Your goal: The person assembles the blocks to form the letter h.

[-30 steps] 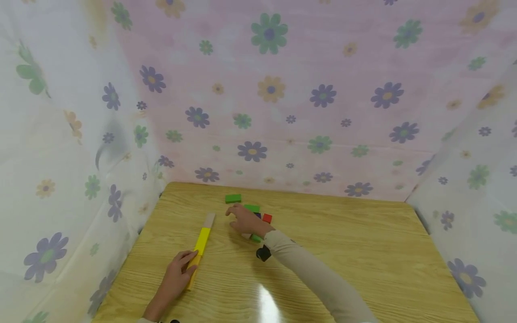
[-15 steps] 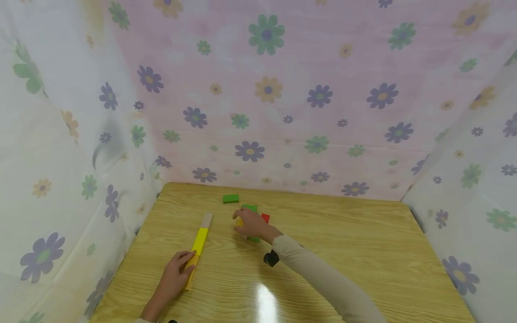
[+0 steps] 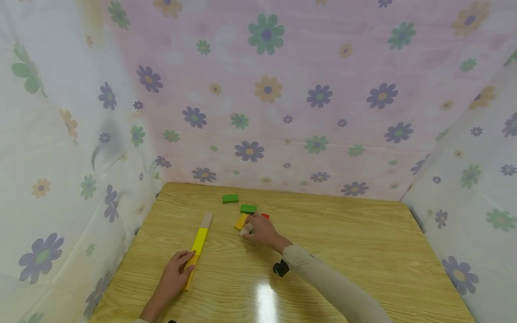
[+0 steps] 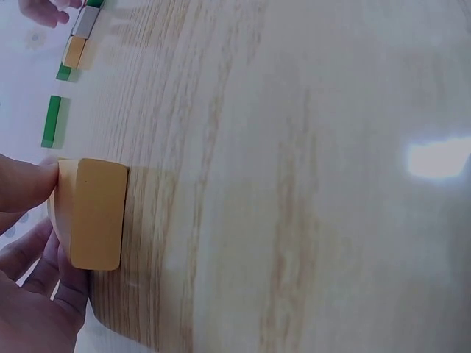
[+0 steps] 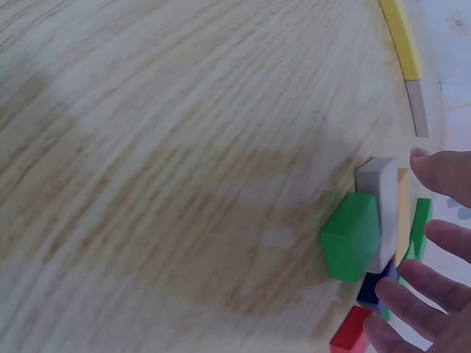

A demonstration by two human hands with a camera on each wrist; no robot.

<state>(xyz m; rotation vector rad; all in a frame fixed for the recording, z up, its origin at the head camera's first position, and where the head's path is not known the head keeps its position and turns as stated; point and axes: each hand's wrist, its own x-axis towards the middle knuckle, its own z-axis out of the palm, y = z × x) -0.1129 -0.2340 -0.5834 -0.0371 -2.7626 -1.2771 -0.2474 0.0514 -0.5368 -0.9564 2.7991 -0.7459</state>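
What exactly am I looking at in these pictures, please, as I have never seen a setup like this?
There is no robot here, only a person's two bare hands. The wide pictures come from a camera worn on the head, looking forward and down; the two smaller ones come from a camera on each wrist. Coloured blocks lie on the wooden table, before a flowered backdrop. Leading away from the person is a row: an orange block, a yellow block, then a pale block. The left hand grips the orange one. The right hand, fingers spread, is at a cluster including a red block, a dark blue block and a green block; it seems to hold nothing.
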